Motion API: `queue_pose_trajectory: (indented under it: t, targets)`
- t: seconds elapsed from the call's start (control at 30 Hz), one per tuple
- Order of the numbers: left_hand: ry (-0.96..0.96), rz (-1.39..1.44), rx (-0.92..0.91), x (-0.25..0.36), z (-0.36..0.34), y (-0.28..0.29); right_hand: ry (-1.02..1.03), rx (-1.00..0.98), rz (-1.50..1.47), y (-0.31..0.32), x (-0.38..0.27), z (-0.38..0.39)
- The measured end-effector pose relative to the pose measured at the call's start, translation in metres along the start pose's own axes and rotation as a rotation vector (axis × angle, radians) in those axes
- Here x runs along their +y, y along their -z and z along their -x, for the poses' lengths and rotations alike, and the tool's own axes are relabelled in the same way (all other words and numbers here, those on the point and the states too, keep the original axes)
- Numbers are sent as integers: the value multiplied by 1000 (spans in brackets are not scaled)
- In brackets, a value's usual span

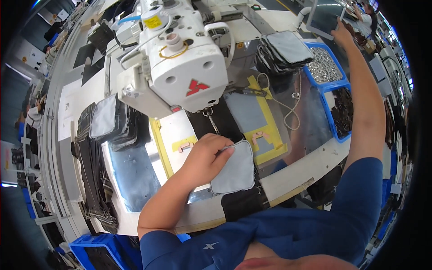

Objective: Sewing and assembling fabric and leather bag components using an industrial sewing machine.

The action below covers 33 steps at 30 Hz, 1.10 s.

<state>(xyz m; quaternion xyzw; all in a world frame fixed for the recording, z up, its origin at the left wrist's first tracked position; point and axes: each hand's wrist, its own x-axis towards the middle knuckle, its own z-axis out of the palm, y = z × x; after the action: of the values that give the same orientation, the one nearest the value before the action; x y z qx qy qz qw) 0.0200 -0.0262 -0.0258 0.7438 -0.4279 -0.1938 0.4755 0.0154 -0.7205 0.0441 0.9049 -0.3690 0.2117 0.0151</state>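
Note:
My left hand is closed on the upper left edge of a pale grey-blue fabric patch with rounded corners, its thumb on top. The patch lies partly over a dark fabric strip at the front of the sewing machine. A thin metal rod with a ring stands just beyond my fingers, beneath the machine head. My right arm stretches far to the upper right. There my right hand is at the edge of a grey screen panel, index finger extended and thumb apart.
Stacked patches lie left and back right. Blue trays hold metal rings and dark pieces. Yellow tape marks the table plate, and a looped cord lies behind it. Dark plaid fabric hangs left, above a blue crate.

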Motion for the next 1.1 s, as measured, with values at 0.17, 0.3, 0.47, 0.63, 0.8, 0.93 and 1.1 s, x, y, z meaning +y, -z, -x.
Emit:
queue_pose_trajectory:
  t: [0.17,0.3,0.47,0.63,0.8,0.93,1.1]
  targets:
    - [28,4,-34,-9,1,1,-51,-64,-19,5,1,-1]
    - [-22,30,-2,-10,2,-1,-62,-15,29,-1,3,-5]
    - [8,23,-4,-8,0,-3,-54,-38,-3,-4,10,-10]
    - [26,24,12,-9,-1,-4,-41,-28,26,1,8,-9]
    - [-21,3,6,-15,0,-4,-90,-55,-32,4,0,-6]
    - [0,17,-12,-16,2,-8,-97,-61,-68,1,1,-8]
    - [12,-10,-14,-13,1,-7,-92,-45,-46,-6,11,-15]
